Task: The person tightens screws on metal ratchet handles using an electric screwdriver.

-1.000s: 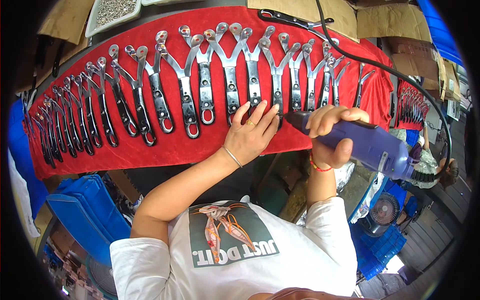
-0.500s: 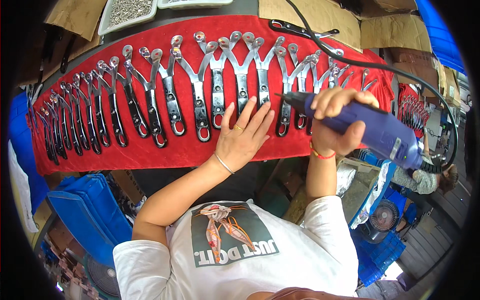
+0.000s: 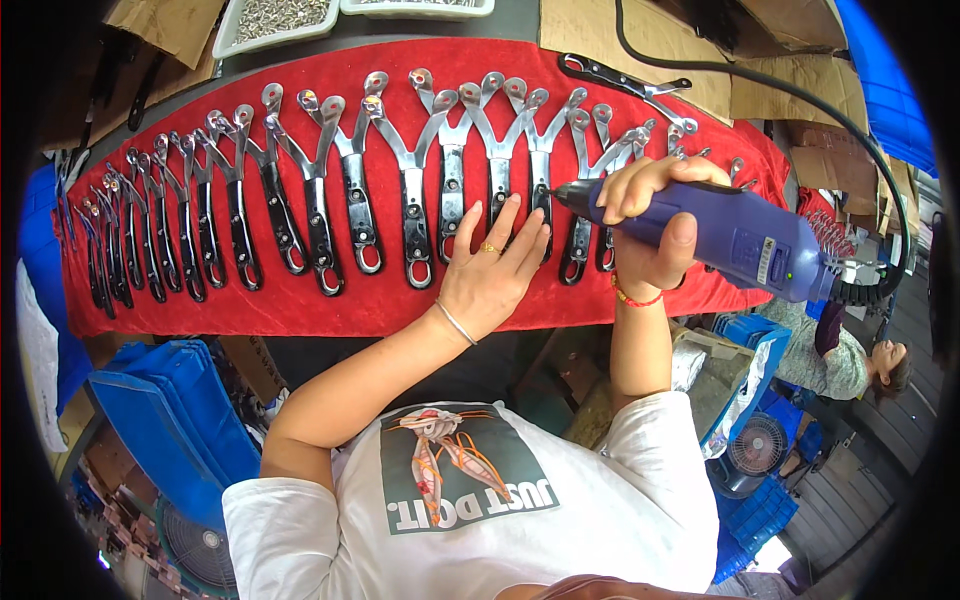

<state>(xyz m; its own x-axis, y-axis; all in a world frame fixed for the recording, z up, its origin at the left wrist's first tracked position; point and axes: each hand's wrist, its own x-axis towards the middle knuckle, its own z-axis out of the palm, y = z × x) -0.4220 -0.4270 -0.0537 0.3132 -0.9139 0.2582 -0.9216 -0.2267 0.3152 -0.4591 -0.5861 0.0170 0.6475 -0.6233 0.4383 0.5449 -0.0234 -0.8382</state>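
My right hand (image 3: 655,230) is wrapped round a purple electric screwdriver (image 3: 750,245) with a black nose, tilted to point left. Its tip is at a screw on the black handle of a Y-shaped metal tool (image 3: 541,165); whether it touches cannot be told. My left hand (image 3: 490,280) lies flat with fingers spread over the lower ends of neighbouring handles, among them another forked tool (image 3: 500,175), partly hiding them. Several more such tools, with shiny forked arms and screwed black handles, stretch in a row across the red cloth (image 3: 385,318).
White trays of small metal parts (image 3: 275,25) stand at the far edge. A loose black-handled piece (image 3: 620,80) lies near cardboard (image 3: 690,45). The screwdriver's black cable (image 3: 800,95) loops round the right. Blue bins (image 3: 180,420), a fan (image 3: 757,443) and another person (image 3: 835,350) are nearby.
The screwdriver has moved left, bringing its tip closer to the handle by my left fingers. My left hand stays spread on the handles. The whole view has shifted slightly.
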